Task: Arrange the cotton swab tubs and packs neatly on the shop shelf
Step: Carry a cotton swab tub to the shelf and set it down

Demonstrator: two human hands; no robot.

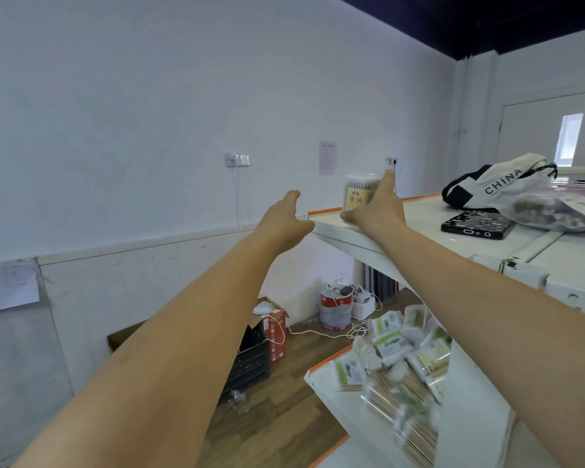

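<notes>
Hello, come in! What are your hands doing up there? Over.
Right hand on cotton swab tub, top shelf. Left hand open at shelf corner. Phone, bag further right.

One tub (359,191) (packs blurred, perhaps ten (399,359))

View: single, head-worn, wide-angle. Position: in front of the shelf's (429,228) end corner, near it, at about top-board height. Facing: forward toward the wall (149,113), slightly down. Both forearms stretch away from the lens. Lower shelf tier (352,410) at bottom right; floor (294,400) beneath.
</notes>
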